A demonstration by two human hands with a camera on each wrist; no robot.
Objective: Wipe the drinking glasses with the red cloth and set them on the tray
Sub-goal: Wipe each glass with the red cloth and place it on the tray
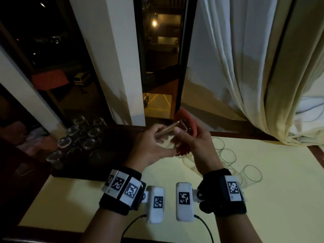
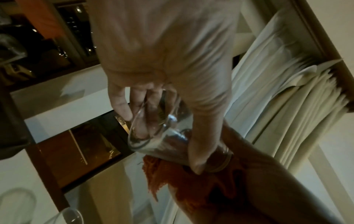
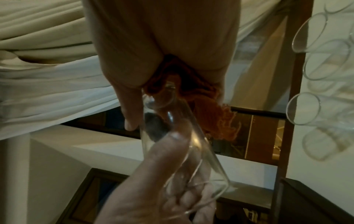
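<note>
Above the near edge of a yellow-covered table (image 1: 105, 199), two bare hands are meeting around one clear drinking glass (image 1: 172, 131); the left hand (image 1: 150, 146) is curling its fingers about the wide open end, with fingertips (image 2: 140, 130) showing through the wall inside the mouth; the right hand (image 1: 196, 146) is clutching a bunched red cloth (image 1: 190, 118) against the glass's base end, its thumb (image 1: 180, 135) lying along the outside of the glass; the glass is lying tilted in the air between the hands, plain, smooth and slightly tapered, with the red cloth colouring its narrower end; frayed threads are hanging from the cloth's edge in both wrist views. Outward to the left, a dark tray (image 1: 114, 172) is sitting on the table, holding clear glasses (image 1: 78, 139) standing close together, at least eight, though darkness and glare are blurring the exact count. Outward to the right, four more glasses (image 1: 228, 156) are lying on their sides on the yellow cloth, close together in a loose row, one partly hidden behind the right wrist. Beyond the table, pale curtains (image 1: 245, 67) are hanging beside a dark window (image 1: 161, 50).
</note>
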